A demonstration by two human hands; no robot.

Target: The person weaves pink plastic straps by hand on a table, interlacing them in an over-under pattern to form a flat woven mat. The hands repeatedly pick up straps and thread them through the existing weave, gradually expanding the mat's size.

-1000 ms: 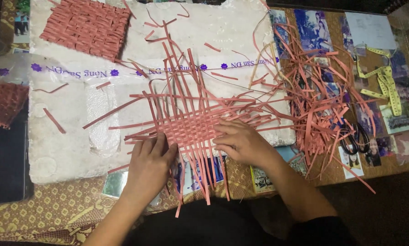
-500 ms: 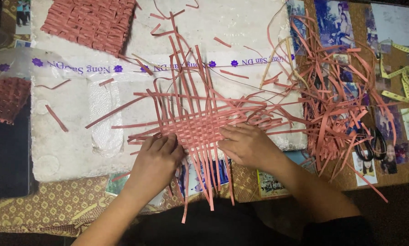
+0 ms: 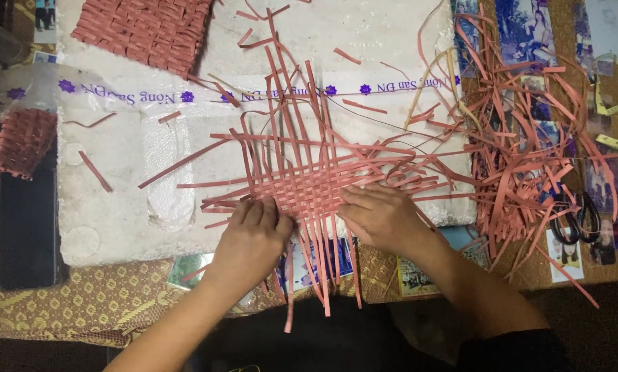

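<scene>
A half-woven mat (image 3: pixel 302 186) of pink strips lies on a white foam board (image 3: pixel 116 172), near the board's front edge. Its middle is a tight checker weave; loose strip ends fan out on all sides, some hanging over the front of the worktop (image 3: pixel 61 310). The left hand (image 3: pixel 250 238) rests palm down on the mat's near left corner, fingers (image 3: pixel 254 210) close together and pressed flat on the strips. The right hand (image 3: pixel 381 217) lies on the near right corner, fingers (image 3: pixel 353 200) slightly spread, tips on the weave; whether they pinch a strip cannot be told. A clear tape band (image 3: pixel 137 96) with purple print and flower marks runs across the board. A finished mat (image 3: pixel 143 27) lies at the board's far left, a smaller weave (image 3: pixel 19 141) off its left edge. Loose strips (image 3: pixel 529 151) heap to the right, over printed photos (image 3: pixel 529 27), with scissors (image 3: pixel 574 213) near them.
</scene>
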